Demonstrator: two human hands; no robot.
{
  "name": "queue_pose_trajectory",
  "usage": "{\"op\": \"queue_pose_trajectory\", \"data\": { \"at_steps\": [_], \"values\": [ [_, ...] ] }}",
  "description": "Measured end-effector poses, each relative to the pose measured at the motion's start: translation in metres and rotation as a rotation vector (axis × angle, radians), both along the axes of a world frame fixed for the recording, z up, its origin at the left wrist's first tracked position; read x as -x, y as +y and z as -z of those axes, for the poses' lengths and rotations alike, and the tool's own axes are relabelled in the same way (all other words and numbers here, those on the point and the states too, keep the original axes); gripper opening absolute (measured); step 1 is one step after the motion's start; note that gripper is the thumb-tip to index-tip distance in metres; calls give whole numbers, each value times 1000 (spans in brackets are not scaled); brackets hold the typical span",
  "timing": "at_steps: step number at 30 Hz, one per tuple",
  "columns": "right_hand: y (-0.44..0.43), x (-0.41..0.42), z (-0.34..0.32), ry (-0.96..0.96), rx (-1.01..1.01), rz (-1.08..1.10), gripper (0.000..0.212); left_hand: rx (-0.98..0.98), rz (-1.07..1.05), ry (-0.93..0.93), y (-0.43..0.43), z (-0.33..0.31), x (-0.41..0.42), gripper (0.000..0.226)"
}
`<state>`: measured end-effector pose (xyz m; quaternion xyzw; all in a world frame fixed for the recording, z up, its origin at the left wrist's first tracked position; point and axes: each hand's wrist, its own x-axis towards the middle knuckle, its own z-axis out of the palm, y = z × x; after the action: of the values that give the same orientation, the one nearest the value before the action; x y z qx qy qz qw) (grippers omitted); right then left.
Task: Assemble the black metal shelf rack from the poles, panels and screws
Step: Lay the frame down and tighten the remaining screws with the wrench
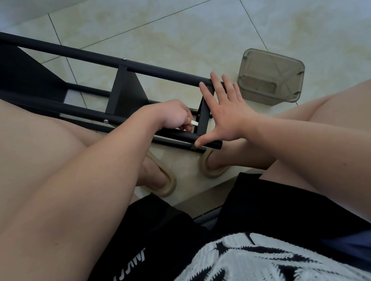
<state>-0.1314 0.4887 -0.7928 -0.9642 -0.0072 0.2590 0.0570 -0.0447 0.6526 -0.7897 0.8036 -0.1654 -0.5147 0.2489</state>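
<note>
The black metal shelf rack (92, 58) lies on its side across the tiled floor, its poles running from upper left to the centre. Three panels are joined between the poles; the nearest panel (202, 117) sits by the pole ends. My left hand (174, 116) pinches a small flat silver tool (194, 123), a wrench or key, at that panel's inner face. My right hand (225, 112) is spread flat against the panel's outer side, fingers reaching the far pole and thumb on the near pole (180, 141).
A translucent grey plastic box (269, 76) stands on the floor just right of the rack's end. My two feet in beige slippers (164, 184) are below the near pole. My bare knees flank the work on both sides.
</note>
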Motion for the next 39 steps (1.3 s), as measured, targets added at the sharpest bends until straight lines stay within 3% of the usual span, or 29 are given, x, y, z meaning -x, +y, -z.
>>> {"op": "queue_pose_trajectory", "data": {
  "at_steps": [19, 24, 26, 28, 31, 35, 39],
  "values": [
    [1, 2, -2, 2, 1, -3, 155, -120, 200, -60, 3, 3, 1, 9],
    [-1, -3, -8, 68, -27, 30, 155, -270, 304, -171, 1, -12, -8, 26],
    [-2, -12, -16, 100, -145, 160, 145, -348, 322, -271, 5, -24, -22, 25],
    [-5, -24, -25, 64, -260, 298, 121, -355, 286, -337, 9, -36, -41, 23],
    [-16, -43, -33, -19, -250, 300, 83, -266, 296, -533, 7, -47, -66, 24],
    [-20, -56, -34, 130, -238, 299, 64, -172, 242, -743, -8, -43, -88, 19],
    [-25, -74, -30, 223, -234, 302, 58, -214, 202, -592, -23, -30, -105, 21]
  ]
}}
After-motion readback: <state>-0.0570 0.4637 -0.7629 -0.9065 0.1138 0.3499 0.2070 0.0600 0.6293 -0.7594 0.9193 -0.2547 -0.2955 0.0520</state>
